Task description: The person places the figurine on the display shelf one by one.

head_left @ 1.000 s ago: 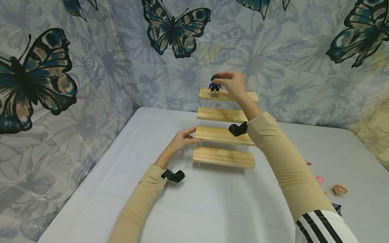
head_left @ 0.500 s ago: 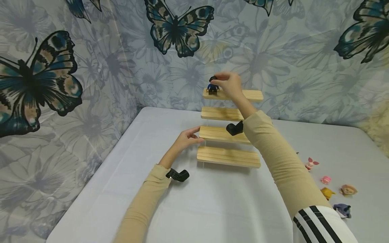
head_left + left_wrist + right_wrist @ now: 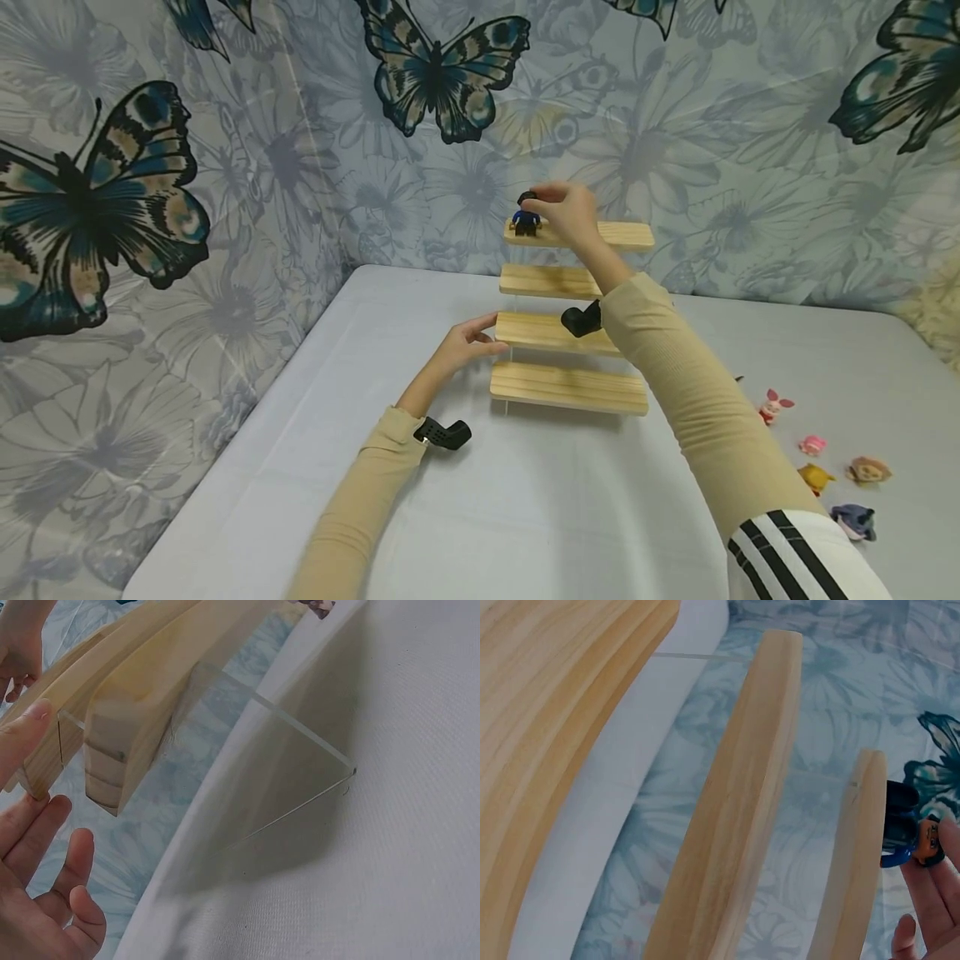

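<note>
- Fingers of the right hand (image 3: 573, 215) pinch the small figure (image 3: 527, 222) by its head.
- This figure is on the top board (image 3: 628, 235), upper middle of frame.
- Left hand (image 3: 459, 346), near centre, pinches the third board (image 3: 536, 330) from top.

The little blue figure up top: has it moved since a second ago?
Yes: in the head view, the blue figure is nearer the left end of the top shelf.

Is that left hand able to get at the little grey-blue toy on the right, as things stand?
Probably not easily: the left hand grips the end of a wooden shelf, and the outstretched right arm seems to cross the way to the grey-blue toy.
</note>
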Demonstrator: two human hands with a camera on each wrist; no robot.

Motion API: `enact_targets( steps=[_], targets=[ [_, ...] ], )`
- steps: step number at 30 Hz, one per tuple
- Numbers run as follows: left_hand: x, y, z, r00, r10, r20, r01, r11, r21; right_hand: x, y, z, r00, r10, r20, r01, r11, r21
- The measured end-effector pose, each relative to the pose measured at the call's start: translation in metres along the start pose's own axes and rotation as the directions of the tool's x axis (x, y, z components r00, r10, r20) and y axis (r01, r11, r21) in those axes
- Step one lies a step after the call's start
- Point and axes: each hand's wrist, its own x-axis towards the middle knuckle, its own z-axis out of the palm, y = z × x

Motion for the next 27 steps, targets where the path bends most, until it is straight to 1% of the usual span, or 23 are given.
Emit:
enact_targets(
  steps=[2,6,9,11,13,14,15,16,19,20,21,22,23,24,26,27],
  targets=[
    [0.003,-0.003,0.001,1.000,0.011,-0.005,-0.011,1.000,0.002,0.001,0.001,-0.001,1.000,0.003,0.006,-0.003,1.000,-0.007],
    [0.005,-0.003,0.002,0.999,0.038,-0.002,-0.038,0.999,0.004,0.001,0.001,-0.004,1.000,-0.006,0.000,0.006,1.000,-0.026],
    [0.004,-0.002,0.002,0.999,0.035,0.002,-0.035,0.999,0.007,-0.002,-0.001,-0.003,1.000,-0.005,-0.012,0.005,1.000,-0.023],
    [0.003,-0.003,0.001,1.000,0.021,-0.003,-0.021,1.000,0.012,-0.002,-0.001,0.000,1.000,0.002,-0.018,-0.003,1.000,-0.025],
    [0.002,-0.002,0.000,1.000,0.018,-0.012,-0.018,1.000,0.011,0.005,0.006,0.004,1.000,0.016,-0.018,-0.016,0.999,-0.030],
    [0.002,-0.001,0.000,1.000,0.020,-0.015,-0.020,1.000,0.010,0.007,0.007,0.004,1.000,0.018,0.002,-0.018,1.000,-0.012],
    [0.002,0.000,0.000,1.000,0.024,-0.013,-0.024,1.000,0.012,0.019,0.021,0.007,1.000,0.015,0.006,-0.015,1.000,0.014],
    [0.002,-0.001,0.000,1.000,0.027,-0.011,-0.027,1.000,0.008,0.030,0.035,0.010,0.999,0.030,0.024,-0.031,0.999,0.034],
    [0.001,-0.002,0.002,1.000,0.024,0.002,-0.024,1.000,0.004,0.071,0.090,0.021,0.998,0.044,0.052,-0.048,0.996,0.076],
    [0.000,-0.002,0.002,1.000,0.015,0.006,-0.015,1.000,0.006,0.079,0.104,0.023,0.997,0.052,0.057,-0.057,0.994,0.095],
    [-0.001,-0.003,0.003,1.000,0.008,0.009,-0.008,1.000,0.010,0.088,0.120,0.027,0.998,0.045,0.047,-0.050,0.994,0.095],
    [-0.001,-0.003,0.004,1.000,-0.001,0.009,0.001,1.000,0.013,0.084,0.116,0.025,0.996,0.059,0.062,-0.065,0.993,0.094],
    [-0.002,-0.003,0.004,1.000,-0.007,0.008,0.007,1.000,0.022,0.077,0.110,0.023,0.997,0.052,0.054,-0.057,0.995,0.085],
    [-0.002,-0.003,0.005,1.000,-0.006,0.008,0.006,1.000,0.030,0.064,0.094,0.019,0.997,0.056,0.057,-0.060,0.995,0.077],
    [-0.002,-0.002,0.004,1.000,-0.003,-0.004,0.003,0.999,0.039,0.037,0.057,0.008,0.996,0.065,0.057,-0.070,0.993,0.094],
    [-0.002,0.000,0.003,1.000,0.003,-0.009,-0.002,0.999,0.040,0.025,0.041,0.002,0.997,0.052,0.055,-0.058,0.993,0.099]
  ],
)
